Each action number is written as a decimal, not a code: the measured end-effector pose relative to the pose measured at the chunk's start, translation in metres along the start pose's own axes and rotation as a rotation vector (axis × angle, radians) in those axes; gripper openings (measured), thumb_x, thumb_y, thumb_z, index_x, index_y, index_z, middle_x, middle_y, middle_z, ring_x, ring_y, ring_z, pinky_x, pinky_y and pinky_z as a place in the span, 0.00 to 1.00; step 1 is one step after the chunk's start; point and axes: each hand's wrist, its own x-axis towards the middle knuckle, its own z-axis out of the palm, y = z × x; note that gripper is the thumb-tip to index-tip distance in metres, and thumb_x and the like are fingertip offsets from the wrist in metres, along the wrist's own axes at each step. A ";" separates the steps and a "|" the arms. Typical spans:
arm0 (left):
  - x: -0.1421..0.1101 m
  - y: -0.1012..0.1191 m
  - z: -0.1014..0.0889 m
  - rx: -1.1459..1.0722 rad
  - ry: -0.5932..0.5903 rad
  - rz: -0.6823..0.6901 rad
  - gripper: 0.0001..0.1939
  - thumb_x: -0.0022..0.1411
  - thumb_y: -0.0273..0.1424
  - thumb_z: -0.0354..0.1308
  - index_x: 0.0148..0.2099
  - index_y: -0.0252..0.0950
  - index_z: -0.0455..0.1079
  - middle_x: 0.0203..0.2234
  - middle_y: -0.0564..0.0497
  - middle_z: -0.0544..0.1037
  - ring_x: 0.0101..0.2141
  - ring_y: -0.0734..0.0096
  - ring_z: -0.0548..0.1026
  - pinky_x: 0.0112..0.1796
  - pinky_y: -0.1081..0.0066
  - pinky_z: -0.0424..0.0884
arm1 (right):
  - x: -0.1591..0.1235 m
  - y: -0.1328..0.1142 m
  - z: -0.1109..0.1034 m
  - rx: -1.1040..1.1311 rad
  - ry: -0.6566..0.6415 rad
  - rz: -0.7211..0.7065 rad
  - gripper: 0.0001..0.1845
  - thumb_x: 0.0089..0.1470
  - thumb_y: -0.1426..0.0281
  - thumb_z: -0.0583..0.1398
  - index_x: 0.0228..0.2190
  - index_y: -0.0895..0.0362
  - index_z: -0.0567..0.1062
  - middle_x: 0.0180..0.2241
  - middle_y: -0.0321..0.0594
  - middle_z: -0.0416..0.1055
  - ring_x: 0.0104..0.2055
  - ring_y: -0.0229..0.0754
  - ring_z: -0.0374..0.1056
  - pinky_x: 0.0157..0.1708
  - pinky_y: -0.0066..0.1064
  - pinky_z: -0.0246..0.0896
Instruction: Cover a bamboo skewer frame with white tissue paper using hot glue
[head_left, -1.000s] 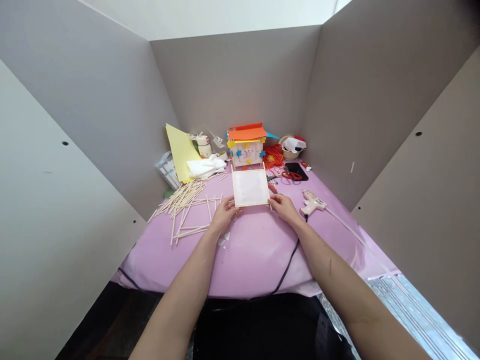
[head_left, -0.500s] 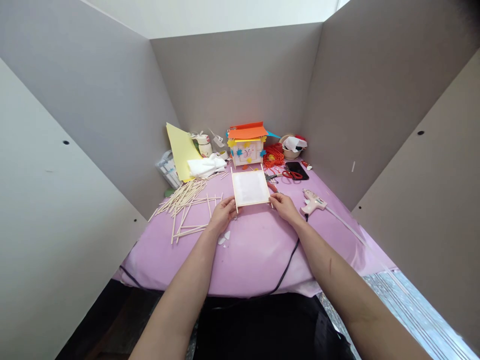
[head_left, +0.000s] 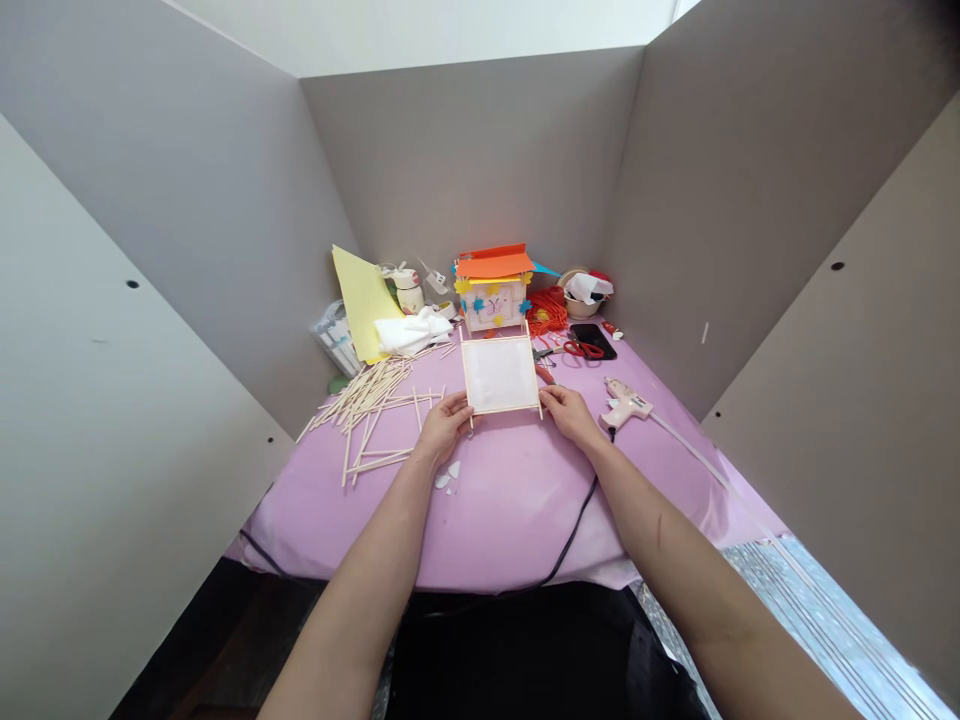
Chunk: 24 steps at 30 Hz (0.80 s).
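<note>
Between my hands is a square frame of thin wooden sticks with a white sheet (head_left: 501, 374) across it; stick ends jut past its corners. My left hand (head_left: 447, 424) is closed on its lower left corner. At the lower right corner, my right hand (head_left: 567, 412) pinches the stick edge. The panel leans with its far edge raised, in front of a small paper-decorated house (head_left: 495, 290) with an orange roof. Left of my left hand lie stick frames (head_left: 381, 458) and a heap of loose sticks (head_left: 367, 392).
A pink hot glue gun (head_left: 625, 404) lies on the right, its black cable (head_left: 576, 530) running down the purple cloth (head_left: 510, 500). Red-handled scissors (head_left: 583, 349) rest by a phone (head_left: 600, 340). Orange yarn (head_left: 547, 312), a white cloth (head_left: 414, 332) and yellow paper (head_left: 363, 300) lie farther back. Grey partitions enclose the table.
The stick panel has tilted slightly in my hands, its far edge dipping and then rising again. Both hands keep their hold at the lower corners. The things around have stayed put.
</note>
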 end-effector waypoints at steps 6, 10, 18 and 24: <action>-0.002 0.000 0.000 0.008 -0.010 -0.003 0.20 0.46 0.25 0.70 0.44 0.34 0.74 0.37 0.47 0.81 0.38 0.68 0.78 0.42 0.66 0.74 | -0.001 -0.004 0.000 0.023 0.012 0.002 0.18 0.48 0.57 0.58 0.32 0.58 0.78 0.29 0.40 0.76 0.30 0.42 0.68 0.33 0.32 0.62; -0.002 0.001 0.000 0.015 -0.021 -0.012 0.20 0.46 0.26 0.70 0.44 0.34 0.74 0.38 0.46 0.80 0.38 0.68 0.78 0.42 0.66 0.74 | -0.002 -0.007 0.000 0.040 0.017 0.004 0.18 0.48 0.58 0.59 0.32 0.59 0.78 0.29 0.40 0.76 0.30 0.42 0.68 0.33 0.32 0.63; -0.004 0.002 0.000 0.014 -0.023 -0.017 0.21 0.45 0.26 0.71 0.44 0.34 0.75 0.40 0.46 0.80 0.39 0.67 0.77 0.43 0.65 0.73 | -0.001 -0.004 0.001 0.049 0.024 -0.008 0.18 0.47 0.57 0.59 0.31 0.58 0.78 0.29 0.40 0.76 0.30 0.42 0.68 0.33 0.33 0.63; -0.005 0.003 0.001 0.024 -0.032 -0.008 0.22 0.44 0.27 0.71 0.44 0.34 0.75 0.42 0.45 0.80 0.39 0.67 0.77 0.43 0.66 0.73 | 0.000 0.000 0.000 0.043 0.023 -0.024 0.18 0.48 0.57 0.59 0.32 0.58 0.78 0.31 0.40 0.77 0.32 0.43 0.69 0.34 0.33 0.64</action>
